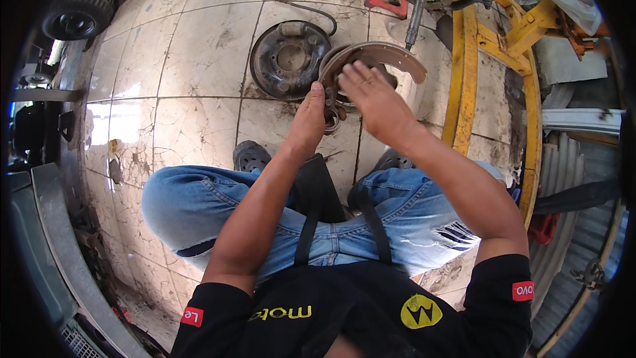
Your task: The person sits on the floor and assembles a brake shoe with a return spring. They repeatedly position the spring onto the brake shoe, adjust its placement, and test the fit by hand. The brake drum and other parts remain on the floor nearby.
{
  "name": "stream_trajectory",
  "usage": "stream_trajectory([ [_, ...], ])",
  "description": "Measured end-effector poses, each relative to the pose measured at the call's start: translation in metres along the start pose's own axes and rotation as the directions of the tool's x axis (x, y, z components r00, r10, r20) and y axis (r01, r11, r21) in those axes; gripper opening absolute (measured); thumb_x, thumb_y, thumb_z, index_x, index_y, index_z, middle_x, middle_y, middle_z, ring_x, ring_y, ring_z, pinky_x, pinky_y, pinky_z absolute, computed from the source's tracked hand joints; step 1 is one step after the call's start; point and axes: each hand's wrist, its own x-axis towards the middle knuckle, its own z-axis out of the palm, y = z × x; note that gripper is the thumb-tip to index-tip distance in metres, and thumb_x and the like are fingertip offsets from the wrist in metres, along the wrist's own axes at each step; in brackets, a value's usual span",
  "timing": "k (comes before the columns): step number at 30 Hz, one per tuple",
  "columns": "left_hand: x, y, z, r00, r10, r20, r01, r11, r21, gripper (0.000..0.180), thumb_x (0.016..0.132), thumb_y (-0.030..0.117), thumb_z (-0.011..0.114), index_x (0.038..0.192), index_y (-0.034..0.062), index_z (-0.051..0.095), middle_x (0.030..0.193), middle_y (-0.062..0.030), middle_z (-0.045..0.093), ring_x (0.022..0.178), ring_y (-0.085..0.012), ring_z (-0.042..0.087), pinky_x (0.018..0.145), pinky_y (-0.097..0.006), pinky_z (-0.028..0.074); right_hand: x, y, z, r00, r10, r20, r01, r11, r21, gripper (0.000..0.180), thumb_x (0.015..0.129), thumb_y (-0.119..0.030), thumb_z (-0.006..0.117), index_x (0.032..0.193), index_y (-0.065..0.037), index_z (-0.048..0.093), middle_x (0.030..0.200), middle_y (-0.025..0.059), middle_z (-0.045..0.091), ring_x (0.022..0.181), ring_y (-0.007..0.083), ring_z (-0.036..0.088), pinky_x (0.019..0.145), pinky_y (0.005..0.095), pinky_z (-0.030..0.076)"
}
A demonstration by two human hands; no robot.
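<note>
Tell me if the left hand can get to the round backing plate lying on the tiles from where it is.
Probably yes. The left hand grips the brake shoes right beside the backing plate, with only bare tile floor between; it would have to let go first, though.

Sleeve labels: we see a small red patch [192,317] near left and another [523,290] near right.
Chest badge: we see a round yellow emblem [421,311] on black.
Screens: none.

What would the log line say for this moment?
left hand: grips brake shoe | right hand: flat on it | backing plate: on floor beside
</note>
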Motion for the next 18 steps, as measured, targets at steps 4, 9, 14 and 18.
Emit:
stream_trajectory([
  [4, 0.004, -0.002, -0.006, 0.999, -0.028, 0.034, 0.027, 0.999, 0.042, 0.052, 0.105, 0.049, 0.027, 0.111, 0.0086, 0.060, 0.078, -0.0016, 0.063, 0.064, -0.0060, 0.047, 0.057, -0.023, 0.038, 0.001, 0.006, 0.001, 0.999, -0.047, -0.004, 0.047, 0.996, -0.082, 0.049, 0.088, -0.008, 0.047, 0.137, 0.000, 0.048, 0.146, 0.0168, 0.045, 0.139, 0.0315, 0.038, 0.115, 0.0472, 0.029],
  [9, 0.005, -0.001, -0.003, 1.000, -0.002, 0.005, 0.001, 0.999, 0.037, 0.053, 0.106, 0.048, 0.026, 0.109, 0.0079, 0.060, 0.074, -0.0009, 0.061, 0.062, -0.0060, 0.046, 0.056, -0.022, 0.037, 0.003, -0.003, 0.001, 0.999, -0.003, 0.041, 0.009, 0.990, -0.141, 0.051, 0.089, -0.007, 0.046, 0.139, 0.000, 0.045, 0.146, 0.0169, 0.044, 0.139, 0.0318, 0.038, 0.115, 0.0470, 0.029],
  [14, 0.005, 0.003, 0.000, 0.999, 0.028, 0.029, -0.029, 0.999, 0.016, 0.053, 0.106, 0.049, 0.026, 0.108, 0.0077, 0.059, 0.073, -0.0006, 0.061, 0.063, -0.0067, 0.048, 0.056, -0.023, 0.037, 0.005, 0.002, -0.003, 0.996, 0.081, 0.021, -0.078, 0.989, -0.126, 0.052, 0.088, -0.006, 0.047, 0.139, 0.000, 0.045, 0.147, 0.0163, 0.044, 0.139, 0.0314, 0.038, 0.114, 0.0469, 0.031],
  [18, 0.006, -0.001, 0.002, 1.000, 0.022, 0.001, -0.021, 0.999, -0.024, 0.052, 0.105, 0.049, 0.026, 0.109, 0.0080, 0.059, 0.073, -0.0004, 0.061, 0.064, -0.0072, 0.049, 0.056, -0.024, 0.039, 0.004, -0.006, -0.002, 0.999, -0.015, 0.052, 0.019, 0.997, -0.074, 0.054, 0.087, -0.005, 0.048, 0.140, -0.001, 0.044, 0.147, 0.0154, 0.044, 0.139, 0.0312, 0.038, 0.114, 0.0468, 0.030],
])
